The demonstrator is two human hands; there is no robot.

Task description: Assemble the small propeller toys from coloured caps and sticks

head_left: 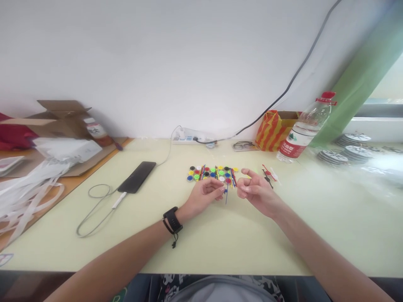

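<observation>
Near the middle of the table, my left hand point(207, 192) pinches a thin blue plastic stick point(226, 197) with a small wider part along it. The stick points down toward the tabletop. To its right, my right hand point(258, 193) has its fingers curled in with the thumb close to them; whether anything small sits between them is hidden. Behind both hands lie rows of small round coloured discs point(213, 175) in blue, green, red, yellow, white and black. Bundles of thin coloured sticks point(233, 178) lie between the discs. Beyond my right hand are loose red, black and white stick pieces point(268, 173).
On the left, a black phone point(137, 177) is plugged into a looping cable. A power strip point(189, 136) stands by the wall. A water bottle point(304, 130), a striped bag point(271, 131) and stacked discs point(354, 151) are at right; white strips point(37, 188) and a cardboard box point(64, 117) at left.
</observation>
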